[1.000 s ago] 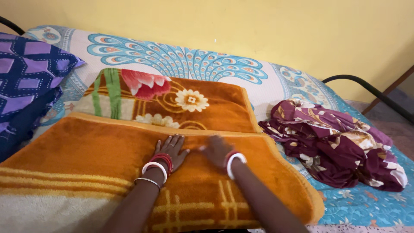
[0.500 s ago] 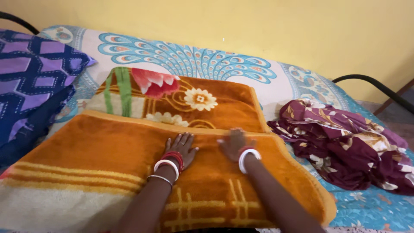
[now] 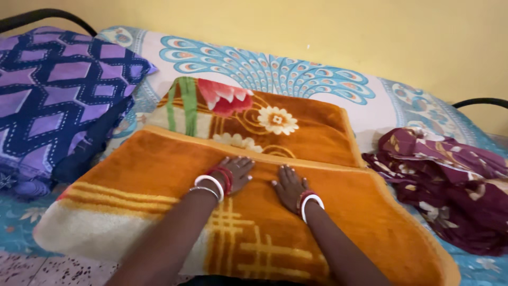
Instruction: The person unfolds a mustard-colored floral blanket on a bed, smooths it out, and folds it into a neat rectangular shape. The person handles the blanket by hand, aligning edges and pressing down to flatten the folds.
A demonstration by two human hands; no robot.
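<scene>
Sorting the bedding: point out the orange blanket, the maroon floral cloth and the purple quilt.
orange blanket (image 3: 159,175), head view, plain folded top layer.
maroon floral cloth (image 3: 450,185), head view, middle of the crumpled heap.
purple quilt (image 3: 58,100), head view, its patterned top face.

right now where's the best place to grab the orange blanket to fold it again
Judging by its pose, grip the blanket at its thick right edge, coming in from the right. That edge hangs free, while the left hand and right hand lie flat mid-fold.
</scene>
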